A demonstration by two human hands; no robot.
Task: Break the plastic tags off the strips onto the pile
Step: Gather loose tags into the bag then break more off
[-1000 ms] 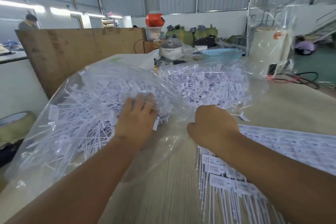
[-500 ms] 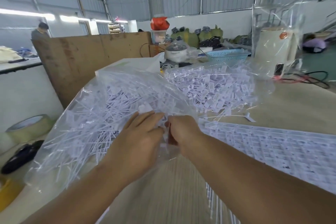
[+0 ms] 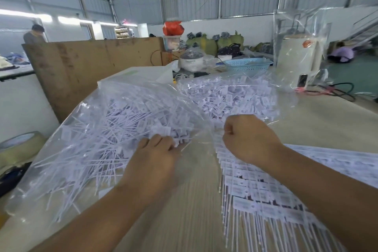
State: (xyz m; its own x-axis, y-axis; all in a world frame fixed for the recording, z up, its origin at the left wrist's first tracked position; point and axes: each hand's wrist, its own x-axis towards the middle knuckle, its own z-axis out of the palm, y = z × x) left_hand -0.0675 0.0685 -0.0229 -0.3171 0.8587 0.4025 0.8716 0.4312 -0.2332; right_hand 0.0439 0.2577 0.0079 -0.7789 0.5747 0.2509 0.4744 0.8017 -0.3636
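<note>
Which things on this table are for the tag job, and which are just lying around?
For the job:
- pile of loose tags
- strips of tags
- left hand
- right hand

Just lying around:
- blue basket
- tape roll
- rice cooker
- black cable

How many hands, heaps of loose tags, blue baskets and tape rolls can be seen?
Hands: 2, left hand, right hand
Heaps of loose tags: 2, left heap, right heap
Blue basket: 1
Tape roll: 1
Total: 6
</note>
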